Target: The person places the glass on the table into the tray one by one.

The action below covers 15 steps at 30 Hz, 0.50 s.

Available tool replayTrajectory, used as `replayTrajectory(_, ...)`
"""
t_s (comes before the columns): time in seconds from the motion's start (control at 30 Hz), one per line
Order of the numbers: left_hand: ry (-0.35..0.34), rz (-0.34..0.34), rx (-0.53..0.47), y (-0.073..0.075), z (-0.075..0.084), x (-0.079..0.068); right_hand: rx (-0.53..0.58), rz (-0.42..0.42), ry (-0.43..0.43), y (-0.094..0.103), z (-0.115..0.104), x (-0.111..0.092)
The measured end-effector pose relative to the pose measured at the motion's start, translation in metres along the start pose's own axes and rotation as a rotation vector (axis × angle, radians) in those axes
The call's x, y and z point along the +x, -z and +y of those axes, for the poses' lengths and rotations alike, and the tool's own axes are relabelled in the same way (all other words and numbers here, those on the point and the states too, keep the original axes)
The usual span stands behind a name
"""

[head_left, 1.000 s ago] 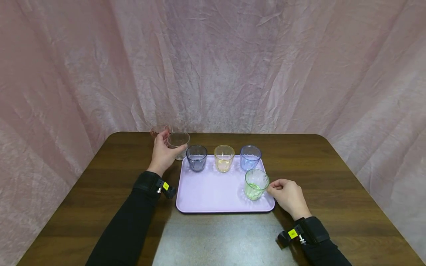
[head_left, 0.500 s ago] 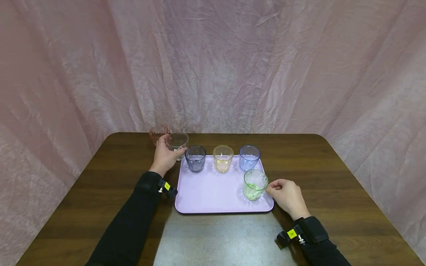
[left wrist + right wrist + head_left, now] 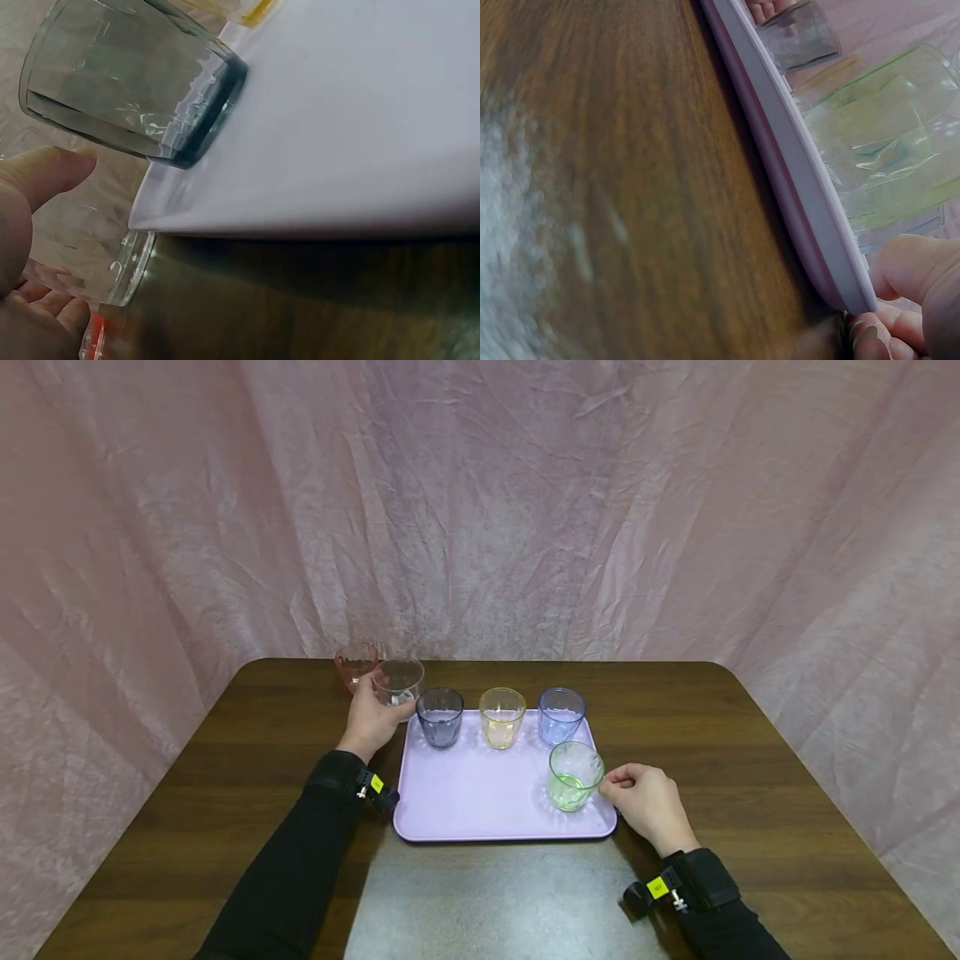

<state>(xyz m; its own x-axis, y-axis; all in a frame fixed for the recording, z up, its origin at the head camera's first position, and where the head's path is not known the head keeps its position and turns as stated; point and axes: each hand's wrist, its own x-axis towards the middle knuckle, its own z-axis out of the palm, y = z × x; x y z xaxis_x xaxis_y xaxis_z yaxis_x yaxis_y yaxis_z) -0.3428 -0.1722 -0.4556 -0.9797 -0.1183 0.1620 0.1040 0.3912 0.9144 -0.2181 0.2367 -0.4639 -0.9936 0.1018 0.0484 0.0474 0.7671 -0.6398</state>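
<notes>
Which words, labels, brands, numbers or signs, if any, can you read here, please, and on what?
Nothing is legible.
The left wrist's yellow label: too small to read.
The right wrist's yellow label: too small to read.
The glasses and tray: no readable text.

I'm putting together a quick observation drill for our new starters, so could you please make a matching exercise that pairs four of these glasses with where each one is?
Glasses
1. Green glass
2. Yellow glass
3. Clear glass
4. Grey glass

Places
A. Held by the left hand
B. Left end of the row along the far edge of the tray
C. On the tray, nearest the right hand
D. Middle of that far row

Right pairs: 1-C, 2-D, 3-A, 4-B
</notes>
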Motion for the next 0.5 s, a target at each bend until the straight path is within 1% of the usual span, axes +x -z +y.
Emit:
replayTrajectory(0.1, 0.012, -0.007, 0.008, 0.0005, -0.0010, -0.0001, 0.006, -0.002, 0.003, 0.0002, -0.0007, -0.0005)
replayTrajectory(0.23, 0.012, -0.007, 0.003, 0.0007, -0.0015, 0.0005, 0.006, 0.011, 0.013, 0.0006, -0.0011, -0.0004)
replayTrajectory(0.5, 0.012, 0.003, 0.029, 0.0007, -0.0029, 0.0005, -0.003, 0.011, 0.015, 0.0010, 0.0004, 0.0000)
